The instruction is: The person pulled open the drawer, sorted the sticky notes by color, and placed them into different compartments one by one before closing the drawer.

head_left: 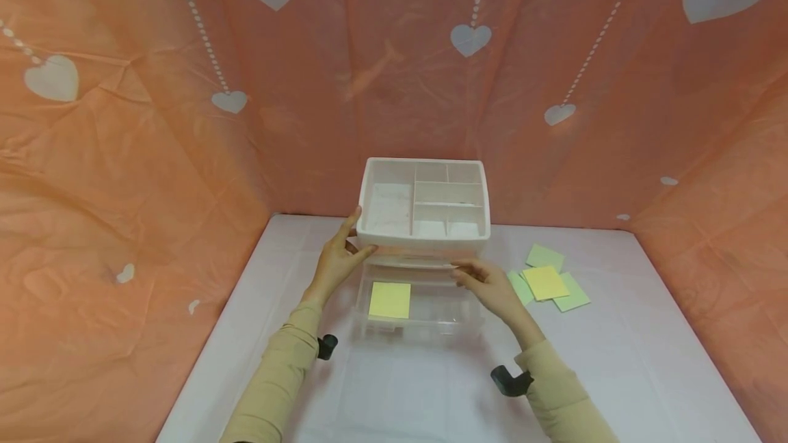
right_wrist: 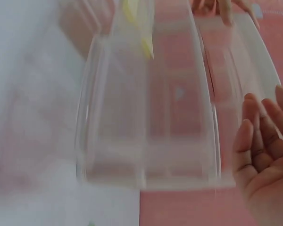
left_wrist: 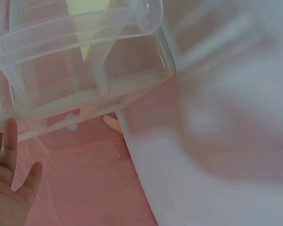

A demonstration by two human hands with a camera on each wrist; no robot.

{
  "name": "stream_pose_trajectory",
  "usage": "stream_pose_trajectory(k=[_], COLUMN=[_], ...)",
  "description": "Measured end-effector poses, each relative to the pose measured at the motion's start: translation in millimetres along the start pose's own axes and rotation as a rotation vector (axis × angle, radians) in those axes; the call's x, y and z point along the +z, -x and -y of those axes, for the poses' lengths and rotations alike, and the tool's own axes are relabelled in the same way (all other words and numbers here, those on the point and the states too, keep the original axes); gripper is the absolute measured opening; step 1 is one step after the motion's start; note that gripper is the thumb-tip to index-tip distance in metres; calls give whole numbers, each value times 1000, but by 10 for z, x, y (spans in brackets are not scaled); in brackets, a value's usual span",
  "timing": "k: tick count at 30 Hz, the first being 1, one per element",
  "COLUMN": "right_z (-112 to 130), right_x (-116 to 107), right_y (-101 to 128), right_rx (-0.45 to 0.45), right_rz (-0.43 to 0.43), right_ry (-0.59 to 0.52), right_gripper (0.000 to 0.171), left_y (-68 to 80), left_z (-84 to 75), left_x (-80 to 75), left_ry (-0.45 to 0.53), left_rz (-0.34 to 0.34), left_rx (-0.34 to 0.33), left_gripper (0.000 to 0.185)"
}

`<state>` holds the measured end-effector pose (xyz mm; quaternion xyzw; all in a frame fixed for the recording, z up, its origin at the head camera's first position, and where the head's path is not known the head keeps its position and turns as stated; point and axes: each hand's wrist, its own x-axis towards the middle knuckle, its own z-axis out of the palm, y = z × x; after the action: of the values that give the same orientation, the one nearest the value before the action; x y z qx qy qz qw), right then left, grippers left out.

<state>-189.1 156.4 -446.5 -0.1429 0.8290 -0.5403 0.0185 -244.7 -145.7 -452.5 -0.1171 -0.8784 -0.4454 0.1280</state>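
Note:
A white drawer organizer (head_left: 425,243) with a divided top tray stands at the table's back. Its clear plastic drawer (head_left: 440,292) is pulled out towards me, with a yellow sticky-note pad (head_left: 389,300) lying in its left part. My left hand (head_left: 335,262) rests at the organizer's front left corner, fingers along the side and thumb at the front. In the left wrist view, the fingers (left_wrist: 8,148) look fairly straight. My right hand (head_left: 489,286) is at the right, fingertips by the edge above the drawer. Loosely bent fingers (right_wrist: 262,136) show in the right wrist view, pinching nothing visible.
Several green and yellow sticky-note pads (head_left: 546,283) lie in a loose pile right of the organizer. A white cloth covers the table (head_left: 406,388). Orange curtains (head_left: 418,87) with white hearts hang behind and at both sides.

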Motion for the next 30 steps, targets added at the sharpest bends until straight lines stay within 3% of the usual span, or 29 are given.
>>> stream_pose_trajectory(k=[7, 17, 30], right_z=[-161, -601, -1006], right_x=[-404, -873, -1053], right_y=[171, 346, 329], right_rx=[21, 196, 446], right_rz=[-131, -281, -402], right_ry=[-45, 1, 95], right_gripper=[34, 45, 53], left_y=[6, 8, 16], left_z=[-17, -19, -8], left_x=[-33, -48, -40], left_ry=[-1, 10, 17], left_rz=[3, 34, 21], left_rx=[-5, -21, -18], left_gripper=[80, 80, 80])
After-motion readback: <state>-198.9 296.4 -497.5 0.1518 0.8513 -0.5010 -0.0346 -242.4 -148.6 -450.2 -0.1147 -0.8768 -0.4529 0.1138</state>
